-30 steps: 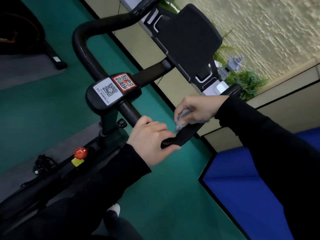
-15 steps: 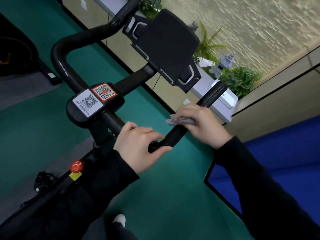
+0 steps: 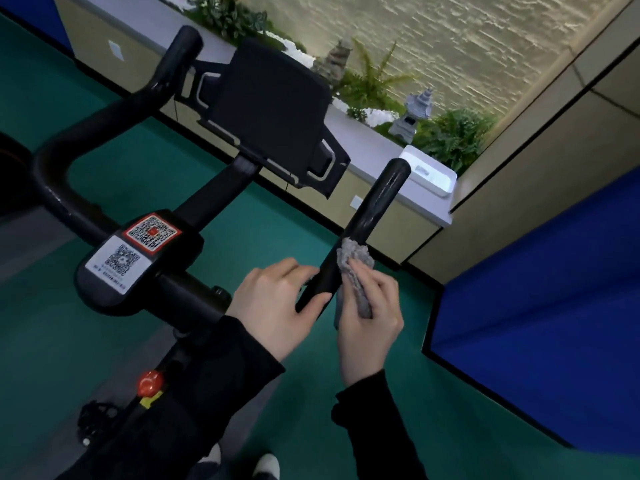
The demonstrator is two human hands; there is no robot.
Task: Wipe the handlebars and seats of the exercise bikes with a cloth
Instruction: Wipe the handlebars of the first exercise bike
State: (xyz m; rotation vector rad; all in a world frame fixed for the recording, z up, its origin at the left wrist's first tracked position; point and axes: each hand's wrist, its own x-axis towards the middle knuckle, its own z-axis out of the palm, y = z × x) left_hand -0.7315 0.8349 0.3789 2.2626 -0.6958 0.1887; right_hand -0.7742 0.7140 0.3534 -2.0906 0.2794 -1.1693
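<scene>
A black exercise bike fills the left half of the view. Its right handlebar rises toward the far wall; the left handlebar curves away at upper left. My left hand grips the bend of the right handlebar, thumb underneath. My right hand holds a grey cloth and presses it against the right side of that bar, just above my left hand. The bike's seat is out of sight.
A black tablet holder stands between the bars, above a plate with QR stickers. A red knob sits on the frame below. Behind is a ledge with plants and a white box. A blue mat lies right.
My right hand with the cloth has slid down the right handlebar toward my left hand and turned to the bar's right side. My view has swung, showing more of the bar's upper end.
</scene>
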